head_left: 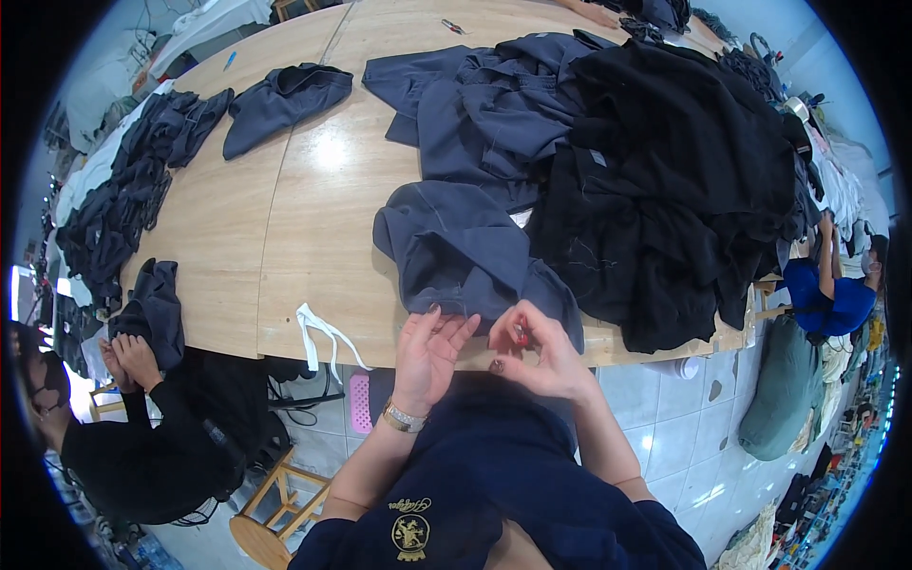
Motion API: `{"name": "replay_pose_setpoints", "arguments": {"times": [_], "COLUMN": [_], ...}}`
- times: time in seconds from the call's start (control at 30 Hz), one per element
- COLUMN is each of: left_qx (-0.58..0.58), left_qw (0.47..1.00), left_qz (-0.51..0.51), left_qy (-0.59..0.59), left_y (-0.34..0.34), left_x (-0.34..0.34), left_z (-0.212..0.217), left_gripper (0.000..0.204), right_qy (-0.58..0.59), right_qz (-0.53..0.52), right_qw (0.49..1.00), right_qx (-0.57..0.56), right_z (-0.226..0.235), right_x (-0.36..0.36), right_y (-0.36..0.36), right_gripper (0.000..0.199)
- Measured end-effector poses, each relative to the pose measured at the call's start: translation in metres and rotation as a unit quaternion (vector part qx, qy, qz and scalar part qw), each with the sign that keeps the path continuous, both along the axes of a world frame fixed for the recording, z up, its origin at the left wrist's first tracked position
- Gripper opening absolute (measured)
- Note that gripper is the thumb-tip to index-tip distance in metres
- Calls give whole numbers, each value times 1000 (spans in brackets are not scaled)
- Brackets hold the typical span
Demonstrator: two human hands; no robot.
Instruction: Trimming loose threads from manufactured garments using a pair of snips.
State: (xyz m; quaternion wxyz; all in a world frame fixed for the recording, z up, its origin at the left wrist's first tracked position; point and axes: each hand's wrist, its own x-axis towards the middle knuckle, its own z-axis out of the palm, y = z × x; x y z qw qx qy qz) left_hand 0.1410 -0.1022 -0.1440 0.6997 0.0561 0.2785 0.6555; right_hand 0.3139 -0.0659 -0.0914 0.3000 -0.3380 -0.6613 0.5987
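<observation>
A dark grey-blue garment lies crumpled at the table's near edge in front of me. My left hand is palm up at its near hem, thumb and a fingertip pinching the cloth edge while the other fingers stay loosely apart. Just to the right, my right hand is curled around small red-handled thread snips. Most of the snips is hidden by the fingers, so the blades cannot be made out. The right thumb and fingertips hover close to the hem.
Black garments are heaped at right, with more grey garments behind. Another grey piece lies far left. White strips hang over the near edge. A co-worker handles cloth at left; another person is far right. A wooden stool stands below.
</observation>
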Motion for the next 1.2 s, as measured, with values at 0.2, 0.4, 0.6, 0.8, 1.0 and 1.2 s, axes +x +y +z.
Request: {"name": "replay_pose_setpoints", "arguments": {"times": [0.2,0.4,0.6,0.8,1.0,1.2], "left_qx": [-15,-8,31,7,25,28], "left_qw": [1000,1000,999,1000,1000,999], "left_qz": [7,13,7,14,10,12], "left_qy": [11,7,-22,10,15,35], "left_y": [2,3,2,1,1,2], "left_x": [1,0,-1,2,1,2], "left_z": [7,7,0,1,4,3], "left_gripper": [16,17,15,16,16,15], "right_qy": [-127,-209,-261,-338,-348,-356], "right_qz": [-58,-86,-197,-153,-147,-131], "right_qw": [986,960,909,847,834,849], "right_qx": [93,166,260,380,403,368], "right_z": [-18,-24,-31,-42,-42,-36], "right_x": [7,1,-7,-13,-15,-16], "right_y": [5,6,4,3,4,5], "right_gripper": [21,32,31,30,31,28]}}
